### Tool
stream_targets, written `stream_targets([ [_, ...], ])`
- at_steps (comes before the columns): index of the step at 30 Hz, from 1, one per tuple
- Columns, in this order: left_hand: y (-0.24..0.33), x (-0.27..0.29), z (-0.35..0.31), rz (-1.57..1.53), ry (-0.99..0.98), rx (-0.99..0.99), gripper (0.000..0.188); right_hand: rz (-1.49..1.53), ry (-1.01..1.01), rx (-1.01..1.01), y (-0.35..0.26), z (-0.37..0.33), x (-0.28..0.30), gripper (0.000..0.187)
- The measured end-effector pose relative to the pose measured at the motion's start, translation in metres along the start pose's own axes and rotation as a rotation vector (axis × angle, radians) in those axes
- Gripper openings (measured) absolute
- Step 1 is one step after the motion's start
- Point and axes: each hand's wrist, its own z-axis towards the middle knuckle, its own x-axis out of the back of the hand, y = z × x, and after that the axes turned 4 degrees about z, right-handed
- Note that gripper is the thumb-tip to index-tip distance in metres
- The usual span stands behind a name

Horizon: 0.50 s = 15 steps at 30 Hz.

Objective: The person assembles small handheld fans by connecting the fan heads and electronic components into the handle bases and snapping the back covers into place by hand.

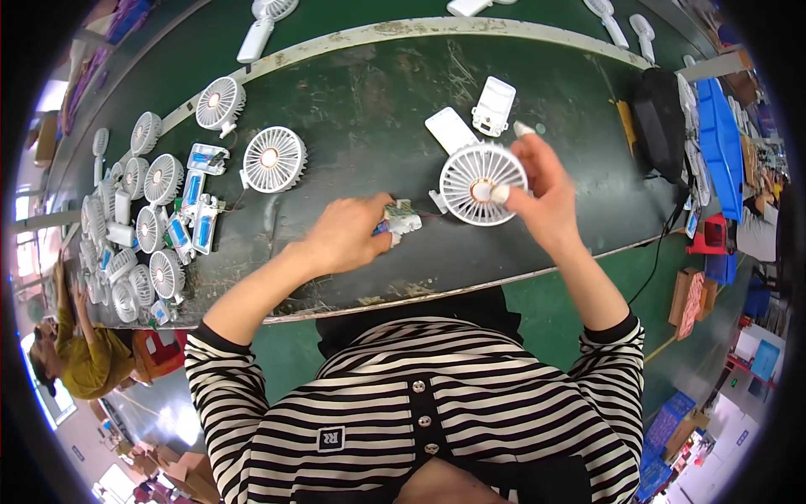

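Observation:
My left hand [348, 233] is closed around a small opened handle part [405, 220] with a green circuit board and a bit of blue showing. A thin red wire runs from it to a round white fan head [463, 191]. My right hand [547, 189] grips that fan head at its right side, the thumb across the hub; white covers sit on some fingertips. Just beyond the fan head lie a plain white handle cover [452, 131] and a white handle shell [495, 105] with a small cut-out at its near end.
On the left, a loose fan head [275, 160] lies near many more fans with opened handles and blue batteries [204, 225]. A pale strip [403, 28] crosses the far table. A black object [659, 122] stands at right, its cable hanging down. Another person [88, 357] works at far left.

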Motion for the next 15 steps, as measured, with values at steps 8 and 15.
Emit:
stream_targets([
  [8, -0.025, -0.052, -0.044, -1.740, -0.085, 0.123, 0.052, 0.406, -0.044, 0.047, -0.037, 0.035, -0.053, 0.046],
  [15, -0.022, -0.064, -0.050, -2.113, 0.236, 0.220, 0.074, 0.401, -0.371, -0.055, -0.032, 0.018, -0.081, 0.051],
])
